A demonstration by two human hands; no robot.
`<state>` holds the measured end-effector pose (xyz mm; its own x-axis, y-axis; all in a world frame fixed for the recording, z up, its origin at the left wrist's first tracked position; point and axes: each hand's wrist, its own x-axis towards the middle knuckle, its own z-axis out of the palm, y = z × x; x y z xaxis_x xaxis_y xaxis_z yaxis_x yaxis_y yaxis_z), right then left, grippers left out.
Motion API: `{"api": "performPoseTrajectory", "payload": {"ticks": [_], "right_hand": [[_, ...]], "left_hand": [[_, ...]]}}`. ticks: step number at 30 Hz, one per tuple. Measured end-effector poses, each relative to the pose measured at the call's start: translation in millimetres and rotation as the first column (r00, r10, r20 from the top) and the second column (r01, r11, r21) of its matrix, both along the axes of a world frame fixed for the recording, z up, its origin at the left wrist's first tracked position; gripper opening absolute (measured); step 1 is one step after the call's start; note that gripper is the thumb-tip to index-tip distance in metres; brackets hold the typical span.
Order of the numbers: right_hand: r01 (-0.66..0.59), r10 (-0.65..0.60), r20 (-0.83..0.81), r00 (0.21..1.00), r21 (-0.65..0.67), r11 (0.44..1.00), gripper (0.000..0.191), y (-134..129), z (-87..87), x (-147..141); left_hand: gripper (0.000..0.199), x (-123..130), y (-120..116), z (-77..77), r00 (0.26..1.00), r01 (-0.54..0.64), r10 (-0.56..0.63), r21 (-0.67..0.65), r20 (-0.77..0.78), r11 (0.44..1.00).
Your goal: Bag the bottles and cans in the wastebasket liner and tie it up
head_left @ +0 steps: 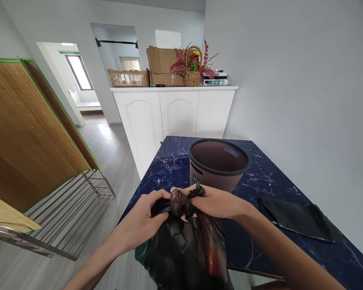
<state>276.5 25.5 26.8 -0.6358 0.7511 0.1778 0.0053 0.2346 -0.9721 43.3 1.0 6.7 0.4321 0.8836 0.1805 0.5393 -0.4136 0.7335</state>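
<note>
A filled black plastic bag (184, 249) hangs in front of the table's near edge, its top gathered and twisted. My left hand (148, 215) is closed on the left side of the bag's gathered top. On the right side, my right hand (214, 201) grips the bag's top too, with its fingers partly hidden behind the plastic. Just beyond the hands, a brownish bin (211, 177) with a dark rim stands upright on the blue marbled table (175, 161). A folded black plastic bag (302, 217) lies flat on the table to the right.
Behind the table is a white cabinet (180, 112) bearing cardboard boxes (160, 64) and a wicker basket (192, 78) of flowers. A metal rack (75, 213) with bamboo mats (33, 133) stands at the left. A wall (305, 100) borders the right side.
</note>
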Motion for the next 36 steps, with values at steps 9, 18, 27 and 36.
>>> {"api": "performPoseTrajectory", "payload": {"ticks": [9,18,27,36], "right_hand": [[-0.362,0.285,0.279,0.917,0.283,0.888,0.018,15,6.2,19],[0.178,-0.391,0.158,0.907,0.698,0.694,0.026,3,-38.4,7],[0.506,-0.594,-0.356,0.721,0.856,0.103,0.018,-4,-52.6,-20],[0.229,-0.558,-0.118,0.821,0.964,0.134,0.022,-7,-48.9,-15]], "left_hand": [[0.032,1,11,18.2,0.955,0.249,-0.288,-0.338,-0.069,0.908],[0.037,-2,10,20.9,0.975,0.218,-0.222,-0.312,0.023,0.925],[0.051,6,9,1.8,0.944,-0.103,0.212,-0.381,0.255,0.919],[0.044,24,15,0.9,0.802,-0.035,0.296,-0.454,0.518,0.89]]}}
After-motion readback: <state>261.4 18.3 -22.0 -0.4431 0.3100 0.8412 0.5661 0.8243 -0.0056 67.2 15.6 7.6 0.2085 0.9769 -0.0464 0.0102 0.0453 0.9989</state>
